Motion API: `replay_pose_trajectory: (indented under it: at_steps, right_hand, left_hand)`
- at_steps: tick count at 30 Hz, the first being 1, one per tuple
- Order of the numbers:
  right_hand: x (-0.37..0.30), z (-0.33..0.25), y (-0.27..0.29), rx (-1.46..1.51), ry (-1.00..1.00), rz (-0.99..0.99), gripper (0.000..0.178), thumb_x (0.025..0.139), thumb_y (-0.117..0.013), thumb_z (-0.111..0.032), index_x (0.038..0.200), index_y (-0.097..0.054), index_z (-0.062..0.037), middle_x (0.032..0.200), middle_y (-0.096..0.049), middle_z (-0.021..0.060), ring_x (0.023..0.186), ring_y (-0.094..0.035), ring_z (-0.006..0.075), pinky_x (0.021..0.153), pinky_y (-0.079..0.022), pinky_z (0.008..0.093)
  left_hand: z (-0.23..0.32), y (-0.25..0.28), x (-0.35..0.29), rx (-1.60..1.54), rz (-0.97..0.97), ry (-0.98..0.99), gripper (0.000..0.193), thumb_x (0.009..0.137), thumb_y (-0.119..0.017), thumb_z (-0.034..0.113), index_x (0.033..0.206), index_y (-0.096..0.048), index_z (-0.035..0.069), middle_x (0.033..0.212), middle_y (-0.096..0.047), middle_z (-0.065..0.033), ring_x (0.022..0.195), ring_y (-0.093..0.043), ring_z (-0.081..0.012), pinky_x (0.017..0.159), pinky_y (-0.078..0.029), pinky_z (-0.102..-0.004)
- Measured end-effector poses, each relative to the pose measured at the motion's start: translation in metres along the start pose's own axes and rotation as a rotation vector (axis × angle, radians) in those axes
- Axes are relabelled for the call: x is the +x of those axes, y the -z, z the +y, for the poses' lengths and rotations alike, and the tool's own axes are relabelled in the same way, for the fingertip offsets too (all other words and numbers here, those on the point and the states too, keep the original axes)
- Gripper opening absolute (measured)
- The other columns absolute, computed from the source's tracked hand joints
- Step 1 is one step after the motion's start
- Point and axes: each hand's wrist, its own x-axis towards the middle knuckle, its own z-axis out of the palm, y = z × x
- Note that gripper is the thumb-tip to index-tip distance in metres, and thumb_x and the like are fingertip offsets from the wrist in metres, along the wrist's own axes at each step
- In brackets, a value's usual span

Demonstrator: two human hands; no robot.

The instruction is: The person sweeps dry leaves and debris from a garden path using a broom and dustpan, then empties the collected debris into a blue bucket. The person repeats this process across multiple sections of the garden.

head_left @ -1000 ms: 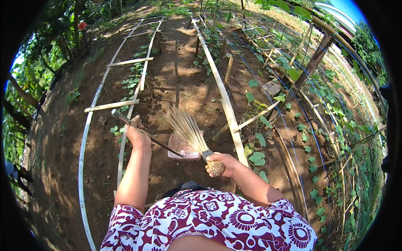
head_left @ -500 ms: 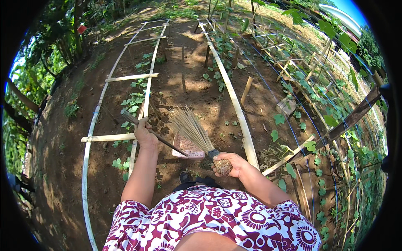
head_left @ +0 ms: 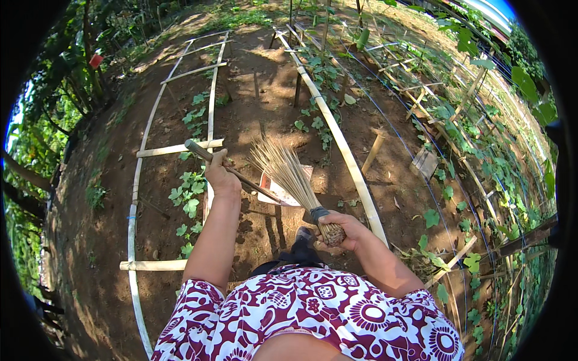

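Observation:
My left hand (head_left: 223, 177) is wrapped round a long wooden handle (head_left: 197, 149), whose lower end runs down to a dustpan (head_left: 266, 186) with a pale rim and a reddish inside. In my right hand (head_left: 350, 231) is a stick broom (head_left: 288, 171), gripped at its bound butt below a dark band. Its thin bristles fan out forward and left, in front of the dustpan, hiding part of it. Whether the bristles touch the pan I cannot tell. Below the pan, a dark shoe (head_left: 305, 233) shows on the soil.
Bamboo rails on posts run along both sides: a ladder-like frame (head_left: 144, 153) on the left, a long pole (head_left: 340, 141) on the right. Leafy vines (head_left: 189, 192) grow under them. Blue strings (head_left: 415, 153) and more bamboo stand farther right, near a short stump (head_left: 373, 153).
The view has moved forward along the path, with a foot stepping into sight. Both hands still hold the handle and the broom; the bristles now cover more of the dustpan.

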Motion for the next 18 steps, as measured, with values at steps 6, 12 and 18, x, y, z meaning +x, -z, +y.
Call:
replay_pose_trajectory:
  at_steps: [6, 12, 18]
  right_hand:
    - [0.123, -0.106, 0.008, 0.005, -0.036, 0.032, 0.028, 0.077, -0.063, -0.015, 0.102, -0.051, -0.0075, 0.080, -0.058, 0.0095, 0.071, -0.061, 0.0213, 0.054, -0.052, 0.0410]
    - [0.218, -0.221, 0.012, -0.093, -0.051, 0.013, 0.031, 0.077, -0.063, -0.016, 0.104, -0.051, -0.0074, 0.083, -0.057, 0.0078, 0.069, -0.062, 0.0207, 0.056, -0.053, 0.0401]
    - [0.300, -0.319, -0.004, -0.181, -0.075, -0.004, 0.034, 0.076, -0.064, -0.016, 0.104, -0.047, -0.0076, 0.081, -0.056, 0.0080, 0.070, -0.062, 0.0215, 0.056, -0.054, 0.0396]
  left_hand:
    - [-0.056, -0.044, 0.127, 0.008, 0.011, 0.010, 0.020, 0.070, -0.059, -0.003, 0.064, -0.046, 0.010, 0.058, -0.041, 0.0022, 0.052, -0.039, -0.0095, 0.052, -0.031, -0.0227]
    - [-0.103, -0.089, 0.246, 0.025, 0.025, -0.056, 0.021, 0.069, -0.060, 0.000, 0.063, -0.045, 0.012, 0.057, -0.040, 0.0020, 0.051, -0.038, -0.0096, 0.053, -0.031, -0.0237]
    - [-0.130, -0.105, 0.342, 0.001, 0.044, -0.107, 0.021, 0.071, -0.060, 0.001, 0.062, -0.045, 0.012, 0.057, -0.037, 0.0024, 0.053, -0.036, -0.0092, 0.053, -0.030, -0.0236]
